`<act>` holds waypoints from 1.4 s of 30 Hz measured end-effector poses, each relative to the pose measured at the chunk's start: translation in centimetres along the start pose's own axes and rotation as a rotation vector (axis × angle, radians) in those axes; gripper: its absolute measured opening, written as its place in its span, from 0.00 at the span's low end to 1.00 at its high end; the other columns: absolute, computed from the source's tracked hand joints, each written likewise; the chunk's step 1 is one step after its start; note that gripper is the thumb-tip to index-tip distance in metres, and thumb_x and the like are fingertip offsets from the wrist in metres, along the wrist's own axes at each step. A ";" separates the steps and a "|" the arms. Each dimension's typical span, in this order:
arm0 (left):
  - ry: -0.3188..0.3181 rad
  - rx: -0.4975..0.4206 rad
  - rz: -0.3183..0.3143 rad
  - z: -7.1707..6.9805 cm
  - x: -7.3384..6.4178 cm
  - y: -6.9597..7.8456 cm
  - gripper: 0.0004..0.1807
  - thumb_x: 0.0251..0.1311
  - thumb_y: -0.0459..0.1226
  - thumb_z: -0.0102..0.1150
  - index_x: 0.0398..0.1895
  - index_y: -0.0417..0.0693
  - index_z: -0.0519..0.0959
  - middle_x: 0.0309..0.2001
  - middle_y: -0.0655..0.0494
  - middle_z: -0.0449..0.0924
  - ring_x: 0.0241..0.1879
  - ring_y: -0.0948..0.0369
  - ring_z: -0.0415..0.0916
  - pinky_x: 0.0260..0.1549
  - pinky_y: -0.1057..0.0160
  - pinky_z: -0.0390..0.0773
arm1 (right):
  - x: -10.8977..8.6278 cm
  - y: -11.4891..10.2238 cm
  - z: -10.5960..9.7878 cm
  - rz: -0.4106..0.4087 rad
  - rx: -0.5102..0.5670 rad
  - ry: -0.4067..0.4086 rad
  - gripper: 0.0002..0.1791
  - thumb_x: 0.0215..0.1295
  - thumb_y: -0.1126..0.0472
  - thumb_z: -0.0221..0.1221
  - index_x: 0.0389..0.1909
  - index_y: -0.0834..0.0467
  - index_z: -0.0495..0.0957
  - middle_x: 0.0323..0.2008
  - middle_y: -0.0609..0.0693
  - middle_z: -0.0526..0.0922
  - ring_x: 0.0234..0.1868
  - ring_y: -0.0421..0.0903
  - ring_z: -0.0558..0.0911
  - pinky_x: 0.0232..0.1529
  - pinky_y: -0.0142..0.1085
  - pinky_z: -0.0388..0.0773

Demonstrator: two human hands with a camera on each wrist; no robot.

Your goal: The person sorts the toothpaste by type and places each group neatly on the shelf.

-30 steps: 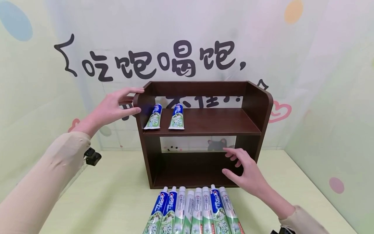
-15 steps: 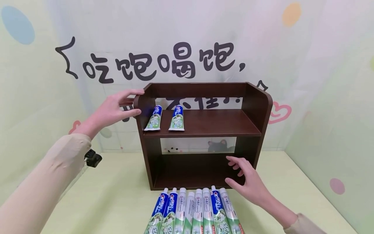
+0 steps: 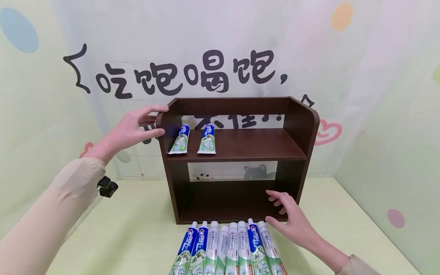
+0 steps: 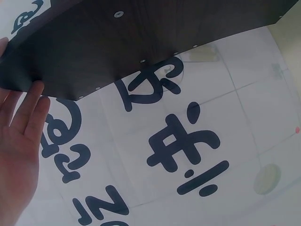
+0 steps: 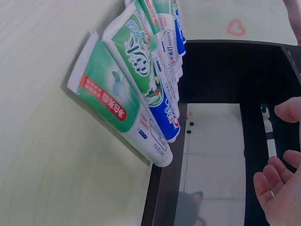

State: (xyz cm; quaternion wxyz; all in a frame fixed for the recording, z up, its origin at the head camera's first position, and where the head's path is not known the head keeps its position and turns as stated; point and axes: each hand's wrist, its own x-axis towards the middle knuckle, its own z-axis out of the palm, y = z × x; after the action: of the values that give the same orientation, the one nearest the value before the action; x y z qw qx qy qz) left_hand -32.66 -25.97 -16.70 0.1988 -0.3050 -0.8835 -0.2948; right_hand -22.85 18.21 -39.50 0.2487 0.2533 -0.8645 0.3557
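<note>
**Toward the tabletop's (image 3: 343, 214) near edge: eight toothpaste tubes (image 3: 232, 244) in a row**

Near the tabletop's far edge stands your dark brown rack (image 3: 233, 104). Your left hand (image 3: 132, 126) touches its upper left front corner, fingers spread apart from the thumb, which rests on the front edge. Your right hand (image 3: 292, 221) hovers before the lower opening's right side, near the row's right end, its fingers loosely bent and its thumb apart from them. On the upper shelf (image 3: 254, 143), two blue-and-green tubes (image 3: 207, 140) have their flat ends near the front edge: one beside the left panel (image 3: 177, 191), the other apart, to its right. Your row on the tabletop lies side by side, caps toward the rack; from the left, two are blue-and-green, four white-and-green, one blue-and-green and one white-and-green. Behind the rack, the wall (image 3: 165, 26) bears large dark lettering (image 3: 214, 72).
</note>
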 end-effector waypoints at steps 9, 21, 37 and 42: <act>-0.010 0.017 -0.016 -0.2 -0.1 0.3 0.32 0.60 0.39 0.67 0.68 0.59 0.70 0.69 0.58 0.71 0.59 0.50 0.78 0.52 0.85 0.69 | -0.9 0.3 0.1 0.052 0.004 -0.066 0.36 0.57 0.57 0.70 0.66 0.56 0.68 0.60 0.50 0.77 0.54 0.49 0.76 0.47 0.34 0.82; -0.010 0.019 -0.016 -0.2 -0.1 0.4 0.32 0.61 0.39 0.67 0.68 0.58 0.70 0.69 0.58 0.70 0.60 0.51 0.78 0.60 0.71 0.75 | -2.5 0.8 0.6 0.148 0.008 -0.118 0.36 0.55 0.59 0.71 0.66 0.56 0.69 0.62 0.50 0.76 0.55 0.50 0.77 0.48 0.36 0.81; -0.011 0.005 -0.027 -0.2 -0.2 0.4 0.31 0.61 0.39 0.67 0.69 0.58 0.70 0.69 0.58 0.70 0.60 0.51 0.78 0.58 0.76 0.74 | -3.6 1.2 1.5 0.265 0.043 -0.231 0.39 0.54 0.54 0.70 0.67 0.54 0.68 0.62 0.53 0.74 0.58 0.53 0.76 0.46 0.34 0.79; -0.013 -0.001 -0.030 -0.1 -0.1 0.4 0.31 0.61 0.39 0.67 0.69 0.58 0.70 0.70 0.59 0.70 0.61 0.51 0.77 0.59 0.76 0.74 | -3.8 1.5 1.6 0.308 0.051 -0.258 0.40 0.54 0.53 0.71 0.68 0.54 0.67 0.63 0.53 0.73 0.59 0.51 0.74 0.47 0.35 0.79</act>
State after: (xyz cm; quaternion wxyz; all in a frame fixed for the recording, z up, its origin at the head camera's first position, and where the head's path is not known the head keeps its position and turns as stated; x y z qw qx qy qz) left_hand -32.28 -25.86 -16.50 0.1884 -0.2940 -0.8891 -0.2960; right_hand -21.28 18.98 -43.55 0.0720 0.1678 -0.9084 0.3761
